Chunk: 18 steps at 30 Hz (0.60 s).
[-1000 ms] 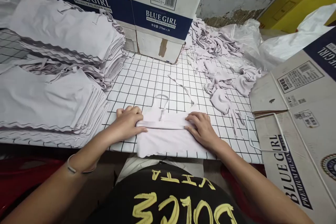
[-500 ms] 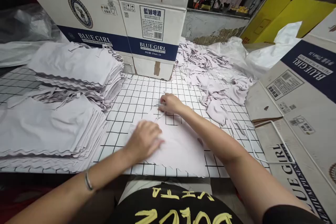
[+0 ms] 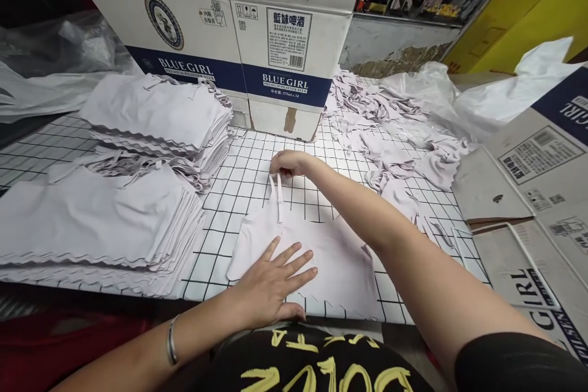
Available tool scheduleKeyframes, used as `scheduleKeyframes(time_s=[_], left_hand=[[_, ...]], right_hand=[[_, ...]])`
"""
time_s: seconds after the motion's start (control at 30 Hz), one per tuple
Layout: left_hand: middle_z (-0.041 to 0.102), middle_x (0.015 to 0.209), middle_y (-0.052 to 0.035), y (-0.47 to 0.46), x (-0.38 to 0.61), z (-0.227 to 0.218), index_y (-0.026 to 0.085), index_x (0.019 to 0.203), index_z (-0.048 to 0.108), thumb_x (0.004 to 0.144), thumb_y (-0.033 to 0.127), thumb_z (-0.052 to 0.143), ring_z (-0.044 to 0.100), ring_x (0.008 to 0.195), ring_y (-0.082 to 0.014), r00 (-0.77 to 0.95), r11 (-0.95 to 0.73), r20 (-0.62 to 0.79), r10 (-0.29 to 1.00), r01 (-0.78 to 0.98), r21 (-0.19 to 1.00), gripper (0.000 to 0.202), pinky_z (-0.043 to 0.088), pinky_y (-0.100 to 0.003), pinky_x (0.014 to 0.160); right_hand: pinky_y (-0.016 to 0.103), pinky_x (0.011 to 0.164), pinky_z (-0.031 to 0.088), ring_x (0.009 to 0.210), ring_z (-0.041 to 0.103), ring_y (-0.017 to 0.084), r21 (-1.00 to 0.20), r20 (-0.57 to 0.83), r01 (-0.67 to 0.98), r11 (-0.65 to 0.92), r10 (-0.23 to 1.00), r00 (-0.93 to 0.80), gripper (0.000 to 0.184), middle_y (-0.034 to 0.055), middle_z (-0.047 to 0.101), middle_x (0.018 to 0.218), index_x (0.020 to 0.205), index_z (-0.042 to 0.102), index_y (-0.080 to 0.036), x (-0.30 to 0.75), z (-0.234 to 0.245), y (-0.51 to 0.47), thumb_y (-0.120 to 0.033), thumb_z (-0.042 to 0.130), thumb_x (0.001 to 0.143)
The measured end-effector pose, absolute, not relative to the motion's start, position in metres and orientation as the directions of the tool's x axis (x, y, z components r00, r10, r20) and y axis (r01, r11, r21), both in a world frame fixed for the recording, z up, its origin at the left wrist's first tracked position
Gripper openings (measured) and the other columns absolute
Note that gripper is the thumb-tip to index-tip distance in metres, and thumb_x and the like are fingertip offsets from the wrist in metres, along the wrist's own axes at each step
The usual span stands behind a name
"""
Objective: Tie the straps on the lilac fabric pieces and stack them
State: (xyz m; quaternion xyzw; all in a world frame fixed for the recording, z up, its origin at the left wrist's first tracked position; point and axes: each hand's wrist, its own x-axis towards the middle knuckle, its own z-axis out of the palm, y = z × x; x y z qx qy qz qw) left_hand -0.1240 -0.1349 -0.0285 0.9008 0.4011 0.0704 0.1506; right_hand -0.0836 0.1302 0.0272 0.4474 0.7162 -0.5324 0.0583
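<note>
A pale pink camisole top (image 3: 337, 257) lies spread on the grid-patterned table cover (image 3: 220, 214) in front of me. My left hand (image 3: 273, 278) rests flat on its lower left part, fingers spread. Beyond the top's upper edge, my right hand (image 3: 287, 163) is closed round the end of a thin shoulder strap (image 3: 279, 196), which it draws out straight away from me. The top's right upper corner is partly covered by my right forearm.
To the left stand two neat stacks of similar tops, a near stack (image 3: 105, 220) and a far stack (image 3: 156, 107). Cardboard beer boxes (image 3: 285, 43) rise behind. Crumpled tops (image 3: 390, 141) lie at the back right, beside another box (image 3: 528, 184) and clear plastic (image 3: 427, 86).
My right hand has moved slightly away from me, and the strap is now stretched upward. My left hand has come down and nearer, its fingers now spread flat on the top.
</note>
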Motion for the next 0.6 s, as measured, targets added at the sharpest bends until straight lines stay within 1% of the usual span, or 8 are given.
scheduleKeyframes(time_s=[0.1,0.13,0.2,0.27,0.33,0.43,0.5,0.6], left_hand=[[0.02,0.158,-0.0032,-0.14,-0.125,-0.032,0.032,0.152,0.02,0.092,0.066,0.031,0.017,0.147,-0.0296,0.657,-0.616,-0.006,0.754,0.711,0.338,0.07,0.003,-0.057,0.117],[0.02,0.159,-0.004,-0.142,-0.125,-0.032,0.032,0.152,0.019,0.092,0.066,0.031,0.016,0.147,-0.0301,0.652,-0.608,-0.018,0.758,0.716,0.344,0.07,0.005,-0.058,0.117],[0.021,0.158,-0.007,-0.143,-0.123,-0.028,0.029,0.152,0.024,0.091,0.066,0.031,0.017,0.146,-0.0333,0.638,-0.581,-0.051,0.768,0.729,0.362,0.071,0.007,-0.062,0.115],[0.024,0.156,-0.0102,-0.138,-0.116,-0.017,0.025,0.15,0.031,0.091,0.066,0.032,0.019,0.145,-0.0359,0.625,-0.554,-0.065,0.778,0.731,0.398,0.072,0.006,-0.065,0.113],[0.025,0.156,-0.0105,-0.126,-0.101,-0.003,0.022,0.149,0.032,0.093,0.065,0.03,0.019,0.145,-0.0333,0.66,-0.58,-0.019,0.751,0.672,0.46,0.071,0.004,-0.062,0.116],[0.021,0.158,-0.0063,-0.102,-0.066,0.007,0.024,0.151,0.028,0.094,0.063,0.028,0.013,0.148,-0.0258,0.802,-0.71,0.082,0.592,0.47,0.524,0.069,0.0,-0.055,0.119],[0.023,0.157,-0.0059,-0.09,-0.043,0.002,0.023,0.15,0.03,0.093,0.062,0.032,0.012,0.148,-0.026,0.873,-0.766,0.068,0.482,0.382,0.517,0.069,-0.001,-0.057,0.118],[0.026,0.156,-0.0097,-0.086,-0.023,-0.016,0.019,0.149,0.032,0.092,0.059,0.04,0.012,0.148,-0.0282,0.899,-0.787,0.038,0.437,0.362,0.499,0.07,-0.003,-0.059,0.117]], right_hand=[[0.023,0.049,0.04,0.053,0.05,0.011,-0.703,-0.596,0.709,0.048,0.503,-0.625,0.035,-0.0015,0.054,0.063,0.085,0.054,-0.016,-0.079,0.034,0.139,-0.012,0.08,0.062],[0.024,0.053,0.043,0.057,0.053,0.012,-0.689,-0.593,0.721,0.074,0.515,-0.619,0.039,-0.0002,0.057,0.067,0.087,0.056,-0.016,-0.071,0.038,0.146,-0.015,0.083,0.059],[0.026,0.061,0.046,0.068,0.057,0.014,-0.628,-0.528,0.766,0.136,0.649,-0.548,0.042,0.0027,0.062,0.077,0.089,0.058,-0.018,-0.047,0.046,0.164,-0.026,0.086,0.059],[0.029,0.067,0.046,0.077,0.058,0.017,-0.543,-0.411,0.825,0.155,0.807,-0.423,0.038,0.0059,0.063,0.085,0.088,0.059,-0.017,-0.019,0.05,0.18,-0.036,0.082,0.064],[0.031,0.067,0.046,0.079,0.058,0.019,-0.506,-0.357,0.853,0.128,0.869,-0.342,0.036,0.0076,0.063,0.087,0.084,0.059,-0.017,0.002,0.047,0.189,-0.04,0.08,0.066],[0.029,0.064,0.045,0.073,0.057,0.017,-0.527,-0.381,0.843,0.104,0.858,-0.344,0.035,0.0046,0.063,0.079,0.074,0.059,-0.018,0.013,0.03,0.188,-0.035,0.085,0.058],[0.027,0.061,0.043,0.067,0.055,0.016,-0.56,-0.384,0.824,0.083,0.855,-0.347,0.034,0.0027,0.062,0.071,0.067,0.057,-0.018,0.011,0.021,0.184,-0.03,0.086,0.056],[0.025,0.054,0.04,0.059,0.05,0.012,-0.652,-0.381,0.758,0.031,0.85,-0.363,0.029,0.0027,0.061,0.067,0.066,0.053,-0.018,0.012,0.021,0.185,-0.025,0.081,0.065]])
